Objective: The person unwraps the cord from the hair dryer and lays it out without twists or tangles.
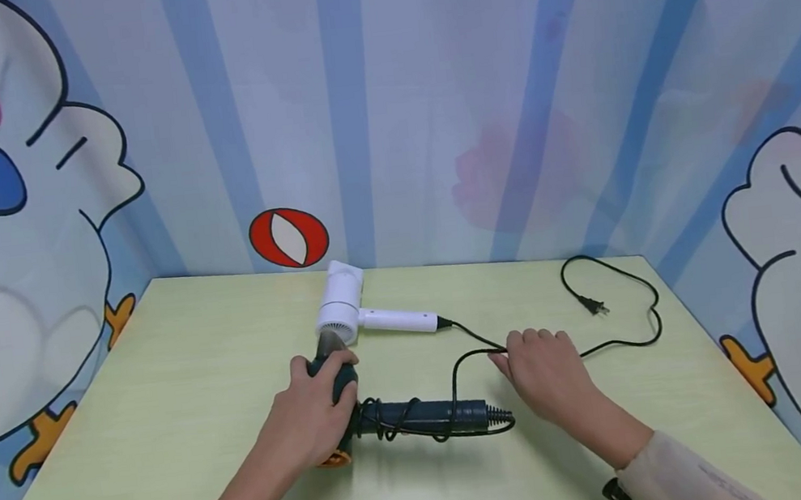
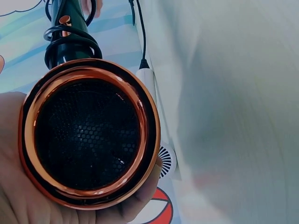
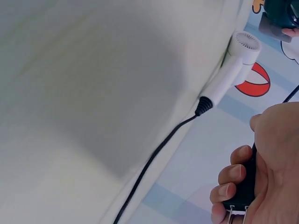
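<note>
My left hand (image 1: 315,410) grips the barrel of a dark green hair dryer (image 2: 88,135), its fingers and thumb curled round it. The copper-ringed rear grille faces the left wrist camera, and the grey nozzle points away from me. A black cord (image 1: 456,431) is wound in several loops round the dryer's handle (image 1: 421,416). From there the cord runs up to my right hand (image 1: 549,373). The right fingers curl round a black plug (image 3: 245,186) whose two prongs stick out below the hand. In the head view that plug is hidden under the hand.
Just beyond the nozzle, a white hair dryer (image 1: 340,301) lies on the pale table (image 1: 168,405), handle to the right. Its black cord passes behind my right hand and bends round to a plug (image 1: 592,305) at the far right. A patterned curtain (image 1: 401,119) borders the table's back.
</note>
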Available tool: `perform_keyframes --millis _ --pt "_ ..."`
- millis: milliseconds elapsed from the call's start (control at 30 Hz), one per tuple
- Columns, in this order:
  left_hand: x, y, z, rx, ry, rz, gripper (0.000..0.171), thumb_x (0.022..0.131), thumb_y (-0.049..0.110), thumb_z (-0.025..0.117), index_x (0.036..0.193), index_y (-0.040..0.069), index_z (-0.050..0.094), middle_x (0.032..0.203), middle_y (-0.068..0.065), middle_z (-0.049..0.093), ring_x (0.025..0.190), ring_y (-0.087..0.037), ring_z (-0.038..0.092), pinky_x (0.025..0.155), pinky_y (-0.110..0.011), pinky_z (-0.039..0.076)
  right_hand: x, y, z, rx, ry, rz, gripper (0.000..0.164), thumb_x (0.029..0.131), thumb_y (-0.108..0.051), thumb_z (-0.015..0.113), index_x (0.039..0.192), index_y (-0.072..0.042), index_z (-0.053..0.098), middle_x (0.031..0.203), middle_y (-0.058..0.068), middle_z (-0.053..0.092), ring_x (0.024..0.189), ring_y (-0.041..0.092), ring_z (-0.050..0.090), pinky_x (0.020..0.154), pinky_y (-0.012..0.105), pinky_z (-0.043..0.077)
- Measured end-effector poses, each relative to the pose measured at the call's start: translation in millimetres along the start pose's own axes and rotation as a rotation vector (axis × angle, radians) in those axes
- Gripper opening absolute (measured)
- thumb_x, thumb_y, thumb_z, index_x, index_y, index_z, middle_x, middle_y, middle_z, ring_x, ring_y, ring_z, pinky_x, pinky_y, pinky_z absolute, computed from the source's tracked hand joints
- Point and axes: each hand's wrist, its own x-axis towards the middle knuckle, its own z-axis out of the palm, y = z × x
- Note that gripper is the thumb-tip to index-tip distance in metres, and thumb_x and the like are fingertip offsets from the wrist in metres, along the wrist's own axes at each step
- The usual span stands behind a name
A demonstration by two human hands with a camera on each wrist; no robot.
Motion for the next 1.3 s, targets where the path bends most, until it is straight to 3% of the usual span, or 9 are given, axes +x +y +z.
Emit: perform_keyframes --millis 133,267,567,767,1000,1100,1300 --pt "1.3 -1.1 1.4 0.020 0.003 0.002 0.037 0.104 0.041 0.053 0.140 0.034 0.050 0.128 -0.025 0.040 0.064 -0.030 0.055 0.055 -0.036 0.046 7 -1 -8 -0.032 0.019 0.018 0.052 0.101 -0.041 0.061 0.068 -0.010 0.036 0.057 0.002 0.030 0.049 0.019 0.030 0.051 0.033 0.023" --pt "3.1 -1.9 2.2 0.048 0.022 0.009 0.039 0.103 0.042 0.054 0.140 0.032 0.050 0.127 -0.025 0.039 0.062 -0.029 0.054 0.055 -0.036 0.045 14 -2 -21 -0.031 0.023 0.058 0.053 0.101 -0.044 0.061 0.068 -0.009 0.037 0.059 0.003 0.032 0.052 0.021 0.033 0.052 0.034 0.029" --pt "8.2 -2.0 3.1 0.083 0.074 0.028 0.040 0.104 0.038 0.055 0.142 0.028 0.051 0.127 -0.027 0.038 0.054 -0.025 0.052 0.050 -0.033 0.042 15 -16 -54 0.062 0.043 0.156 0.051 0.101 -0.046 0.058 0.074 -0.007 0.040 0.066 0.006 0.035 0.060 0.026 0.036 0.059 0.037 0.033" --pt "11.3 -2.6 3.7 0.090 0.073 0.016 0.041 0.104 0.038 0.055 0.143 0.028 0.050 0.126 -0.027 0.038 0.055 -0.026 0.051 0.049 -0.033 0.041 14 -24 -74 0.058 0.086 0.148 0.052 0.100 -0.046 0.060 0.073 -0.008 0.038 0.065 0.006 0.034 0.060 0.025 0.035 0.059 0.036 0.031" --pt "12.6 -2.1 4.4 0.092 0.069 0.006 0.042 0.103 0.039 0.054 0.144 0.028 0.050 0.125 -0.027 0.038 0.056 -0.026 0.052 0.049 -0.033 0.041 13 -24 -78 0.043 0.115 0.136 0.052 0.098 -0.048 0.061 0.075 -0.008 0.038 0.067 0.006 0.034 0.061 0.025 0.034 0.059 0.035 0.029" --pt "13.5 -2.2 4.3 0.088 0.074 0.005 0.042 0.103 0.039 0.054 0.143 0.028 0.050 0.126 -0.027 0.038 0.057 -0.026 0.052 0.050 -0.033 0.041 9 -24 -78 0.055 0.161 0.115 0.053 0.101 -0.052 0.054 0.075 -0.008 0.037 0.068 0.006 0.033 0.061 0.025 0.032 0.059 0.035 0.027" --pt "14.3 -3.0 3.4 0.077 0.077 -0.007 0.041 0.104 0.039 0.054 0.143 0.028 0.050 0.126 -0.027 0.037 0.057 -0.027 0.052 0.050 -0.034 0.041 -6 -31 -80 0.073 0.201 0.081 0.065 0.105 -0.064 0.021 0.077 -0.008 0.038 0.071 0.006 0.033 0.063 0.025 0.032 0.060 0.035 0.027"
